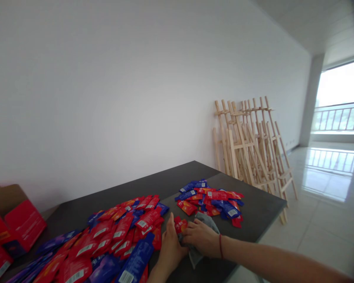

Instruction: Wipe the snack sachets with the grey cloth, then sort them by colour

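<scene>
In the head view, my left hand [170, 248] is at the table's near side, closed around the left side of a red packet [180, 225] with white print. My right hand [203, 237], with a red cord at the wrist, is closed on a crumpled grey cloth [208, 221] against the packet's right side. The cloth hangs down below my fingers, and I cannot tell whether it is a bag. Left of my hands lies a large heap of red and blue packets [124, 228]. A smaller mixed pile of packets [212, 198] lies just beyond them.
The dark table [177, 179] stands near a white wall. Open red cardboard boxes [25, 224] are at the far left. Several wooden easels [250, 149] lean by the wall past the table's right end. A glossy tiled floor [315, 200] stretches toward the window.
</scene>
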Tool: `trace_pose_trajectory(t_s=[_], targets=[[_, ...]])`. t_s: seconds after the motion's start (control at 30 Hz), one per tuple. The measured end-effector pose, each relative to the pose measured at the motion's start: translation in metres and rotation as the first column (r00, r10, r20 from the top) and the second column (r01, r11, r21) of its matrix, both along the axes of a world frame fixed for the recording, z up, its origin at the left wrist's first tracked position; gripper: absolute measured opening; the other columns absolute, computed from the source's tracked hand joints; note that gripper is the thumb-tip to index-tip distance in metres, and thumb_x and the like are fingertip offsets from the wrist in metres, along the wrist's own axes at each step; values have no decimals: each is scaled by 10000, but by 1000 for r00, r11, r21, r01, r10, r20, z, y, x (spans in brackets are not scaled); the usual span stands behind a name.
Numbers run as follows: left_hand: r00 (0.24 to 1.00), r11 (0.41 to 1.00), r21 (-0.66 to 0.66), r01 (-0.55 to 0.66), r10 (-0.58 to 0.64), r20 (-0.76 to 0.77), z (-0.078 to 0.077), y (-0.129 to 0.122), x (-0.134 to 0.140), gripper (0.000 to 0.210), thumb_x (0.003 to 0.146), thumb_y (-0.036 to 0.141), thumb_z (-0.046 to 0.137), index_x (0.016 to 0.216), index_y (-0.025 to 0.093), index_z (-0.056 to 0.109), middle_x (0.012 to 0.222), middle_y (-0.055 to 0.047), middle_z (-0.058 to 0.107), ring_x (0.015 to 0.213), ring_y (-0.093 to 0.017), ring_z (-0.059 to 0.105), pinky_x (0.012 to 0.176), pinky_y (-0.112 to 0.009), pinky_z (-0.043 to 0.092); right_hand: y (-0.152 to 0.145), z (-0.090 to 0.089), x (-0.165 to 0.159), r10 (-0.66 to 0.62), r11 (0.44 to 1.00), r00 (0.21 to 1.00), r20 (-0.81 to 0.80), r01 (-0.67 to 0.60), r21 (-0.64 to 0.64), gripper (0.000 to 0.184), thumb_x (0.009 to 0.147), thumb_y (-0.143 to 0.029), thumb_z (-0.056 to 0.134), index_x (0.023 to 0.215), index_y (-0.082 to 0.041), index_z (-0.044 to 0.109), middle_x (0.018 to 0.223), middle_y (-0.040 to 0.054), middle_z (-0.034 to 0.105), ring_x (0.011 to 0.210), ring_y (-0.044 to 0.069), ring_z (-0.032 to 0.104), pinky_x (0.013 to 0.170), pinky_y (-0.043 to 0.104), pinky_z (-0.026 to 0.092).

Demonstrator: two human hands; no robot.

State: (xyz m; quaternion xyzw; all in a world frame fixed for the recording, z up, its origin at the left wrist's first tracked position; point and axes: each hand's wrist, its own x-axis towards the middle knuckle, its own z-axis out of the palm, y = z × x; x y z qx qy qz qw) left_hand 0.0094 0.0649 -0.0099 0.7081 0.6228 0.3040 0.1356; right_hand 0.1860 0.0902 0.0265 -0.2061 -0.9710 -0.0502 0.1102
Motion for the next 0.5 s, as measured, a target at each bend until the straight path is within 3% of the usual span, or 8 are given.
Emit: trace_pose_trajectory(t_s=[0.13,0.3,0.4,0.5], targets=[[999,1000,-26,3,-2,42,4,-1,2,1191,543,280,706,1486,105,0,1550,-184,254,1386,-302,344,1112,-396,281,19,4,-18,-123,992,992,-12,122,-38,224,891,-262,530,1084,-206,630,1088,79,638,1025,242,519,842,386,360],[998,1000,-26,-10,11,56,13,-6,5,1219,525,254,727,1486,112,-12,1557,-177,238,1411,-290,295,1127,-378,256,44,9,-42,-345,931,933,-104,327,-161,275,869,-225,528,1125,-183,620,1143,105,615,1056,261,531,859,384,383],[999,999,-33,-5,7,49,17,-9,6,1204,532,265,724,1484,98,5,1561,-184,220,1419,-292,276,1134,-378,245,49,10,-42,-378,916,917,-128,351,-195,296,876,-195,496,1149,-182,611,1158,107,610,1086,264,528,873,386,391],[999,999,-42,-5,6,34,19,-11,6,1163,550,282,695,1484,97,26,1555,-179,239,1412,-301,291,1132,-392,249,44,9,-34,-334,935,937,-99,317,-160,328,860,-224,526,1175,-161,593,1162,124,606,1086,280,522,871,397,399]])
